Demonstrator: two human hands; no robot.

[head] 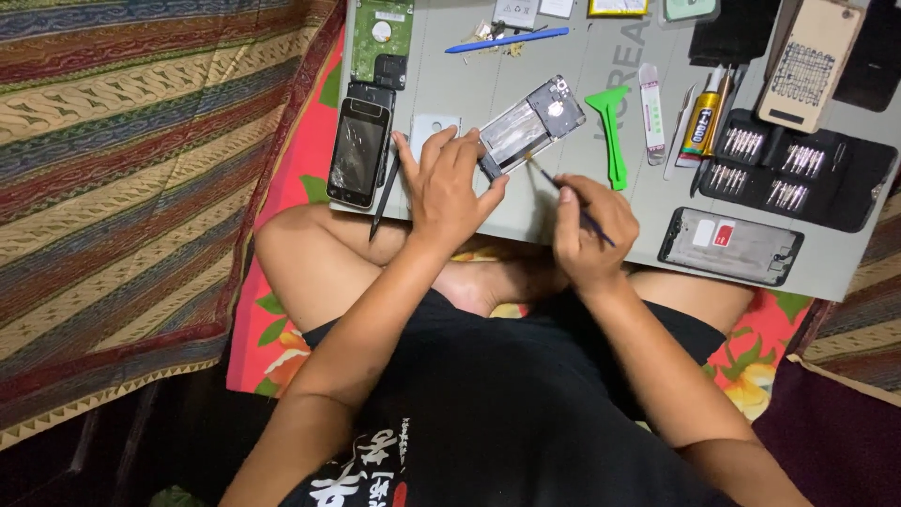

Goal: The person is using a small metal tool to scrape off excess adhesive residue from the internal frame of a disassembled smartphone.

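An opened phone body (531,124) lies tilted on the grey work mat (563,70), its metal inner plate showing. My left hand (449,188) presses its fingers on the phone's lower end and holds it down. My right hand (591,230) grips a thin dark screwdriver (563,192) like a pen, with its tip touching the phone's lower edge. I sit cross-legged, the mat resting over my knees.
On the mat lie a black phone with a cracked screen (358,150), a green circuit board (382,33), a blue pry tool (507,40), a green pry tool (612,131), a glue tube (704,117), a black bit case (798,169) and a phone frame (730,246). Striped cloth lies at left.
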